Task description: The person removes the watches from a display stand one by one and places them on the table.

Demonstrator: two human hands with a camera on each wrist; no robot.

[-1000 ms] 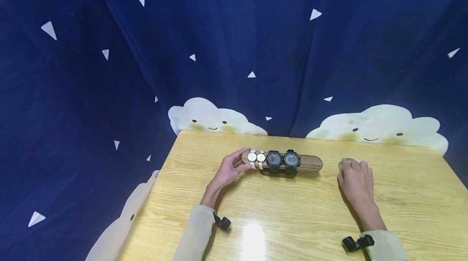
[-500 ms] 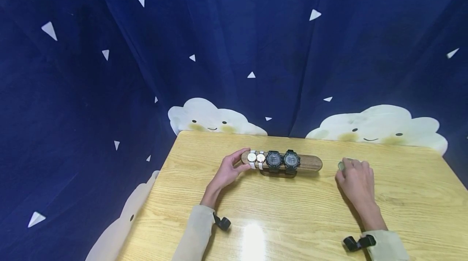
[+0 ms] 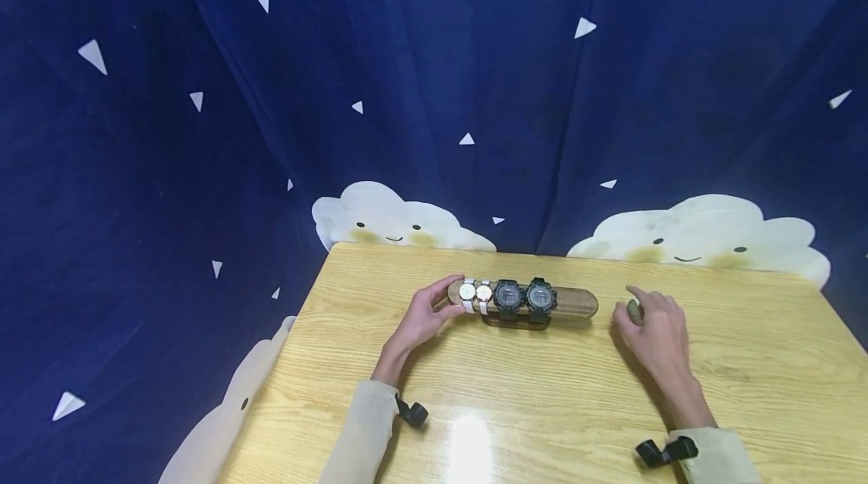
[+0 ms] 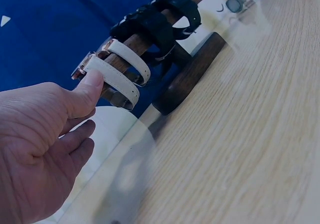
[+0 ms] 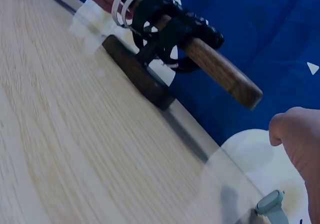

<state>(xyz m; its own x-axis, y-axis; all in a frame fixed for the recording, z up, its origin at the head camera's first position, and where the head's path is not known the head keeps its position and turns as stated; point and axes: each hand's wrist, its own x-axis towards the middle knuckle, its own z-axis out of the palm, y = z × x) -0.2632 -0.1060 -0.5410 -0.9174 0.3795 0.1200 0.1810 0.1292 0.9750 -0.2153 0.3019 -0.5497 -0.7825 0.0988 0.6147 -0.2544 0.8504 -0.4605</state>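
My left hand (image 3: 426,312) grips the left end of a brown wooden watch stand (image 3: 575,302). In the left wrist view its thumb lies against a white watch strap (image 4: 112,78). On the bar hang two white-strapped watches (image 3: 467,292), then two chunky black digital watches (image 3: 508,295). My right hand (image 3: 659,333) is right of the stand, with thumb and index finger apart. A pale green watch (image 5: 270,201) rests on the table beneath it. In the right wrist view a gap shows between thumb and watch. The other right fingers are partly hidden.
Light wooden table (image 3: 515,393) under both hands; its back edge meets a dark blue curtain (image 3: 420,92) with white clouds and triangles. The stand's dark foot (image 5: 137,73) sits on the table under the raised bar.
My right hand has shifted slightly left, and its thumb and index finger have spread apart around the green watch. The left hand and the stand have not moved.
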